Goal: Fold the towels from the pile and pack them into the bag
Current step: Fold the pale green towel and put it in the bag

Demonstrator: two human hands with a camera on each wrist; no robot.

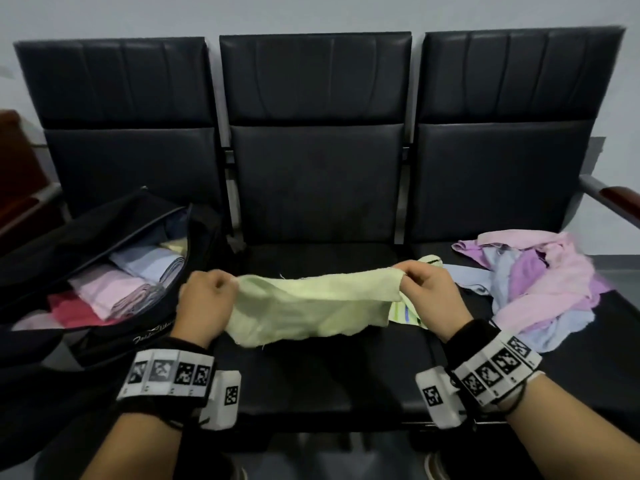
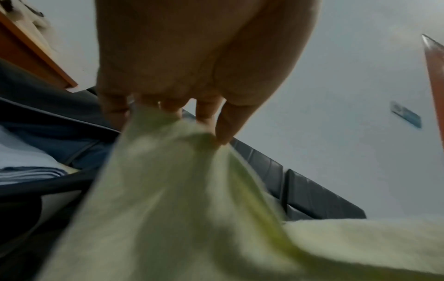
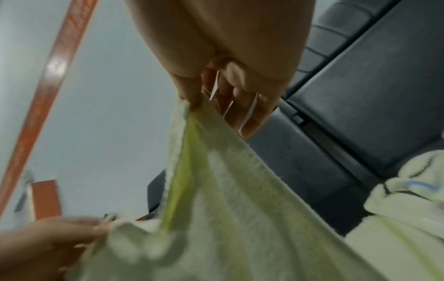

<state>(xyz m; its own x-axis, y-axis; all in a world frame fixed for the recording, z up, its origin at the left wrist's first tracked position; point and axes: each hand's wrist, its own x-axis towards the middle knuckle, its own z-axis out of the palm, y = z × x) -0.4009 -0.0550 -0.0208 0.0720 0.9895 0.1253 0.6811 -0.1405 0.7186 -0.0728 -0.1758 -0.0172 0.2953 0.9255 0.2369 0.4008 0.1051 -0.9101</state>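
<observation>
Head view: pale yellow towel (image 1: 311,303) stretched above middle seat | left hand (image 1: 204,299) pinches its left end, right hand (image 1: 429,292) its right end | open bag (image 1: 104,271) with folded towels left | towel pile (image 1: 543,285) right on the surface (image 1: 311,375)

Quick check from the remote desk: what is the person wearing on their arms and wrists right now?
Both forearms are bare, with no sleeves. Each wrist carries a black strap: the left wristband and the right wristband each bear a row of white tiles printed with black square-pattern markers. A white box with another marker hangs on the inner side of each wrist, the left box and the right box.
</observation>
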